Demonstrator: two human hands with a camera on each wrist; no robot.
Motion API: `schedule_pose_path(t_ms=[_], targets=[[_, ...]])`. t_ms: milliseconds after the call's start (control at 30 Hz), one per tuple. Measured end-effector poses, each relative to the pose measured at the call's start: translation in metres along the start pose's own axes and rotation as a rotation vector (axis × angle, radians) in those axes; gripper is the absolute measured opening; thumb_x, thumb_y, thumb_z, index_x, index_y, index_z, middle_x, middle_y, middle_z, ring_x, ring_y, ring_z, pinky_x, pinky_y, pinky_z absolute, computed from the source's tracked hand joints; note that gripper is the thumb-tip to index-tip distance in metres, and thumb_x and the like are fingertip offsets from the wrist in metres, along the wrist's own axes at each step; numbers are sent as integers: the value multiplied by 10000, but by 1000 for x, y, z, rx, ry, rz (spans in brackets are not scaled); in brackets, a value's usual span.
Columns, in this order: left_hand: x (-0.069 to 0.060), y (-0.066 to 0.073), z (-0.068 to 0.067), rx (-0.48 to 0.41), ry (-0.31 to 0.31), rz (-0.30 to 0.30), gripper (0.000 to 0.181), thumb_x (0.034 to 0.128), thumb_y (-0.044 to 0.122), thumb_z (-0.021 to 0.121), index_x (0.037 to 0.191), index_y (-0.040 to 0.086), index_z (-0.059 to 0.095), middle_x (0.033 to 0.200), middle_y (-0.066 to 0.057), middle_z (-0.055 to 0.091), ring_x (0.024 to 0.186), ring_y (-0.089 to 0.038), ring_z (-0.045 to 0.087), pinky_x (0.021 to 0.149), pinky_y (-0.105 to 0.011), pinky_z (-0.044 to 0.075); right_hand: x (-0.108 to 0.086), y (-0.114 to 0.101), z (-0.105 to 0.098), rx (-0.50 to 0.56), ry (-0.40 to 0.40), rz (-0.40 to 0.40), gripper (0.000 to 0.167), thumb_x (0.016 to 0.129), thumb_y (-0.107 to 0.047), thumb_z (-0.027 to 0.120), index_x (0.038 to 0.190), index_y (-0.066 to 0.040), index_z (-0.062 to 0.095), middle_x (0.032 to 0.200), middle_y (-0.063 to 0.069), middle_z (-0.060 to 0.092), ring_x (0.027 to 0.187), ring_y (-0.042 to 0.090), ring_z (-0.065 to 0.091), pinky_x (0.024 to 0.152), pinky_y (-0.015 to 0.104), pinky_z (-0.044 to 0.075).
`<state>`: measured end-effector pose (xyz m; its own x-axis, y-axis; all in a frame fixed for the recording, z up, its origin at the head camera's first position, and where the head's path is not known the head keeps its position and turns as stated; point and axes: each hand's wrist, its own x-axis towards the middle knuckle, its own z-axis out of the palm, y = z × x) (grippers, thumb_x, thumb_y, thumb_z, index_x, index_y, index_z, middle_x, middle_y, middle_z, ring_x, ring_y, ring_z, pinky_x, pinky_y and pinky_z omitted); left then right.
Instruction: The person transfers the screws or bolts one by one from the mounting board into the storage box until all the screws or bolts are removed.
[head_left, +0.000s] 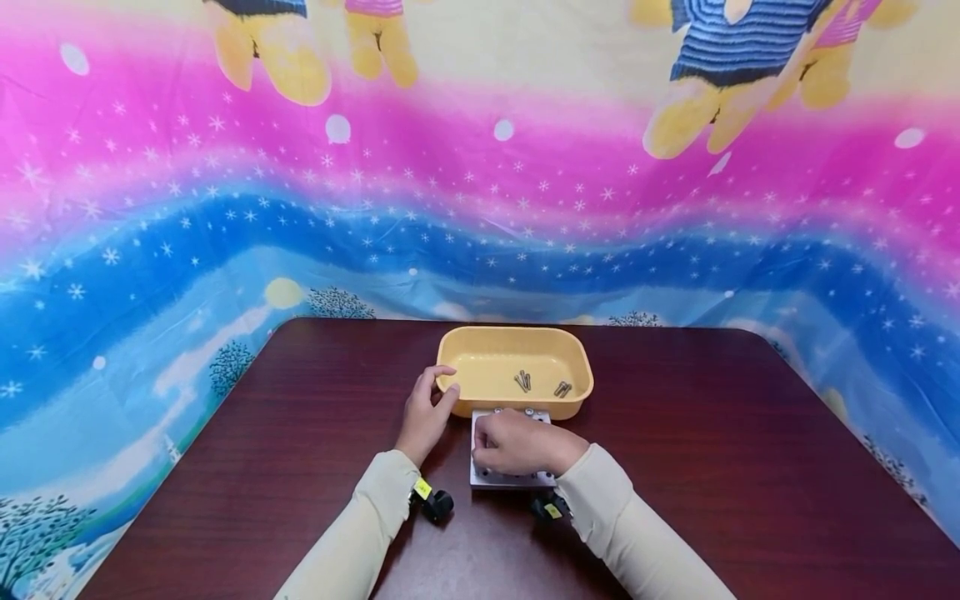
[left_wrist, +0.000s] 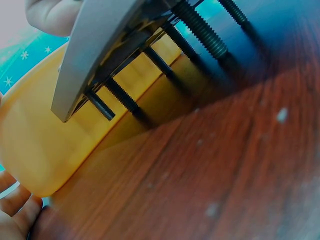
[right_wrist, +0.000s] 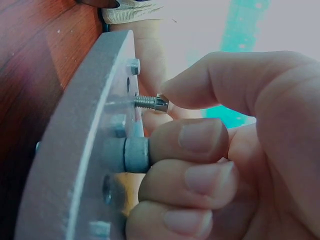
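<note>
A silvery metal plate [head_left: 510, 482] lies in front of the yellow plastic tray [head_left: 514, 405]. My right hand [head_left: 525, 443] is over the plate, and in the right wrist view its thumb rests against the head of a small bolt [right_wrist: 151, 102] pinched there. That bolt stands partly out of a hole in the plate; the index fingertip behind it is hidden. Other bolt heads [right_wrist: 134, 66] sit on the same face. Below the plate, several threaded shanks [left_wrist: 200, 31] stick out toward the table. My left hand [head_left: 426, 417] holds the tray's left front corner, finger and thumb at the rim.
Inside the tray lie loose bolts [head_left: 523, 381] in two small groups, one toward the middle and one at the right. Everything stands on a dark red wooden table [head_left: 712, 433]. A patterned cloth [head_left: 480, 208] hangs behind it.
</note>
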<state>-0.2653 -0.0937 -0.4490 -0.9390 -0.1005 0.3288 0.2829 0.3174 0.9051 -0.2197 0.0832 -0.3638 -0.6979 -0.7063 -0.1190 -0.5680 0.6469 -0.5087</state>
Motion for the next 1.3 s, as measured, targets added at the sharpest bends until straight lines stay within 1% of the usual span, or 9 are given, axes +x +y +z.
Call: schedule_pose_path(t_ms=[200,433,567,800,967,1067,1300], targets=[[1,-2,1,-6,5,6,245,921,218,622,1164,223,599,978,-42,493,836,-223,517,707,-279,433,-1,0,-1,2,-2,-1,105,898,-158,586,795,-168,570,582,-77,500,500,54,486,494,213,405],[0,0,0,-7,2,6,248,925,221,618,1172,223,595,969,-43,486,833,-232,511,704,-277,425,-1,2,-1,4,12,-32,101,890,-153,579,792,-164,555,587,-84,500,494,45,482,489,213,407],[0,0,0,-1,0,9,249,923,232,616,1171,222,595,963,-38,484,830,-218,511,706,-274,425,-1,2,-1,21,1,-27,93,898,-155,568,810,-177,551,617,-83,521,512,52,496,498,222,415],[0,0,0,-3,-4,5,250,924,240,614,1172,221,593,1018,-21,502,857,-190,517,742,-291,433,-2,3,-2,57,-18,-13,82,921,-160,559,844,-175,539,643,-70,534,518,72,503,497,241,424],[-1,0,0,-4,-6,-5,255,921,232,620,1174,221,596,1003,-43,503,873,-193,525,772,-308,438,-3,3,-4,39,-6,-42,83,919,-153,551,838,-162,539,649,-66,532,521,63,501,507,231,428],[-1,0,0,-7,-6,-6,257,919,229,623,1174,217,597,1023,-44,510,900,-191,531,803,-322,439,-3,4,-4,34,-3,-57,86,919,-145,547,834,-154,540,649,-63,534,516,63,500,508,229,430],[1,-1,1,-5,-4,9,258,924,240,618,1180,218,593,1021,-38,509,870,-188,518,763,-296,435,-3,2,-5,14,15,-85,104,919,-135,544,817,-151,532,636,-70,523,516,52,493,516,221,426]])
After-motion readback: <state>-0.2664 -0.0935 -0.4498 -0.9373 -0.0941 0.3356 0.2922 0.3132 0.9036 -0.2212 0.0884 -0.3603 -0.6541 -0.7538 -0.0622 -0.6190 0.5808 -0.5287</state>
